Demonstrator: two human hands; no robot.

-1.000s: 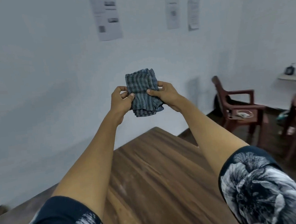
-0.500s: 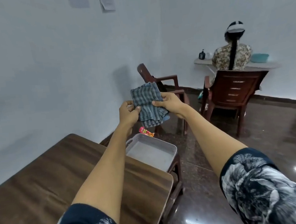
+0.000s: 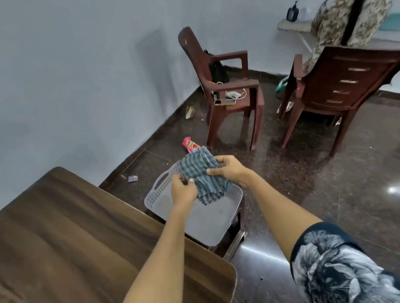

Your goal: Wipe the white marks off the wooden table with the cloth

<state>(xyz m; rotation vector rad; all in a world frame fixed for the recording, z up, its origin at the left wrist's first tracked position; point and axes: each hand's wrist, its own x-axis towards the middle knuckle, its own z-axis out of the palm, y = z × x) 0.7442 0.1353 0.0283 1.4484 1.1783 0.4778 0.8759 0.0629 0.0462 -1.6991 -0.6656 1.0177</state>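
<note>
Cloth (image 3: 200,175): folded, grey-blue striped, slightly crumpled.

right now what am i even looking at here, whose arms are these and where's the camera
No machine here: a person wears a wide-angle camera on the head, looking down at their own bare arms. The left hand and right hand both grip a folded striped cloth, held in the air above a grey perforated tray on a low stand. The wooden table is at lower left; nothing lies on the part shown. Behind stand brown plastic chairs; another person sits in one, back turned.
</note>
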